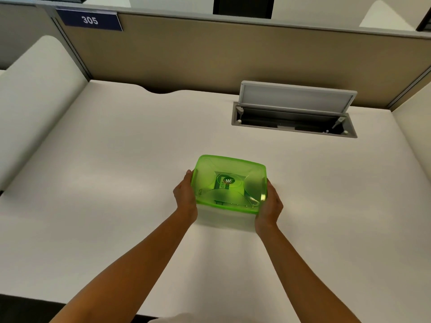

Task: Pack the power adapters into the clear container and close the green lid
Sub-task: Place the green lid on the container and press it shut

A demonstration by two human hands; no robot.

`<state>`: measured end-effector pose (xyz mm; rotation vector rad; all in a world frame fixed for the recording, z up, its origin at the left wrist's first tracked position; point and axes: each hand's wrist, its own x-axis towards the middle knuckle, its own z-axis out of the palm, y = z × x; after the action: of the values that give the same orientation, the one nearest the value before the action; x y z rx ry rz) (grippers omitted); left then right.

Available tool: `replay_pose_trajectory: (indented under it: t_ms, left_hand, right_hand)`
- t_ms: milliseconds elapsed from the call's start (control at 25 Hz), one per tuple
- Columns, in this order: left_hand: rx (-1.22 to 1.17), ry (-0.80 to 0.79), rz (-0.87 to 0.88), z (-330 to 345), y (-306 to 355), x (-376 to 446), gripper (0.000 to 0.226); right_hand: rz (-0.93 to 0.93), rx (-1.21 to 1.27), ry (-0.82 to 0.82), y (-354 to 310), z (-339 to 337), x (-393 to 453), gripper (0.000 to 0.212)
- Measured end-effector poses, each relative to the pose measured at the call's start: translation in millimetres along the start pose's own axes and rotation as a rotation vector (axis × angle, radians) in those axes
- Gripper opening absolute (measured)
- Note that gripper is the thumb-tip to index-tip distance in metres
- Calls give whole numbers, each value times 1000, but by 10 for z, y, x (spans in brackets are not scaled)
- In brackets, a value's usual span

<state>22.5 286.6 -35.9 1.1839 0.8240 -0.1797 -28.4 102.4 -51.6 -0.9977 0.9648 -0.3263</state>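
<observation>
While both of my forearms reach forward over the white desk (93,183), my hands clasp the container from either side. My left hand (185,194) presses flat against the left short end of the green lid (231,185), fingers wrapped around that edge and the thumb along the near side. My right hand (270,206) mirrors it on the right end, palm against the wall, fingers curled round the far corner and mostly hidden behind the lid. Both wrists are straight and the arms bare.

That lid sits on top of the clear container (224,216), which rests on the desk a little ahead of me, near the middle. Only a pale strip of the container's body shows below the lid's near rim. Through the translucent green I make out dark shapes inside, but I cannot tell what they are.

A round sticker at the lid's centre carries a mark that reads like "M", and beside it some digits, perhaps "018", too blurred to be sure. On the partition at upper left, a blue sign (89,20) reads "305". Behind the container to the right, a grey cable hatch (296,99) stands propped open in the desk.
</observation>
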Motion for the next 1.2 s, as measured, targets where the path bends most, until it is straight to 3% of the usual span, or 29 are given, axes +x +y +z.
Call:
replay_pose_trajectory:
  t_ms: [240, 720, 880, 1200]
  left_hand:
    - [-105, -13, 13, 265, 121, 108, 4]
    - [-103, -79, 142, 1287, 688, 972, 28]
    - [-153, -98, 93, 1345, 673, 1163, 33]
    - [-79, -120, 84, 1363, 741, 1278, 32]
  right_hand:
    - [33, 58, 11, -191, 296, 142, 29]
    - [-96, -33, -20, -632, 1218, 1180, 32]
    - [-185, -97, -55, -609, 1258, 1361, 33]
    - [-109, -179, -92, -661, 1274, 1519, 36]
